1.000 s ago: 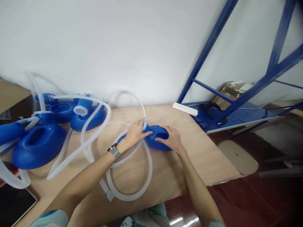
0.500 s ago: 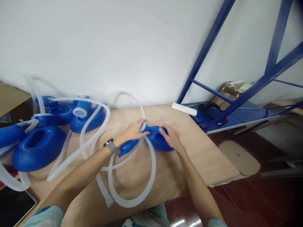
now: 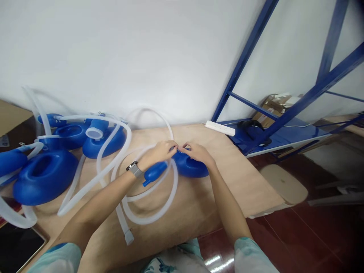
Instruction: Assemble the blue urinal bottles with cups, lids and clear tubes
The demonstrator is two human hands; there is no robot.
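Note:
A blue plastic urinal bottle (image 3: 191, 169) lies on the wooden table between my hands. My left hand (image 3: 162, 151), with a watch on the wrist, is closed at the bottle's neck, which its fingers mostly hide. My right hand (image 3: 198, 153) curves over the bottle's top, thumb and fingertips pinched near the neck, close to the left fingertips. Exactly what the fingertips pinch is too small to tell. Just below my left hand lies a blue bulb-shaped piece (image 3: 155, 172) with a narrow spout. A translucent hose (image 3: 150, 219) loops around it and in front of the bottle.
More blue urinal bottles (image 3: 47, 180) with hoses crowd the table's left side, near a cardboard box (image 3: 13, 119). A black-screened device (image 3: 21, 246) lies at the lower left. A white power strip (image 3: 220, 128) is at the back edge, beside blue shelving (image 3: 244, 60). A stool (image 3: 284, 184) stands right.
My right hand has moved left from the bottle's far side to its neck. My left fingers now cover the white-rimmed opening. The hose loop has shifted up and left.

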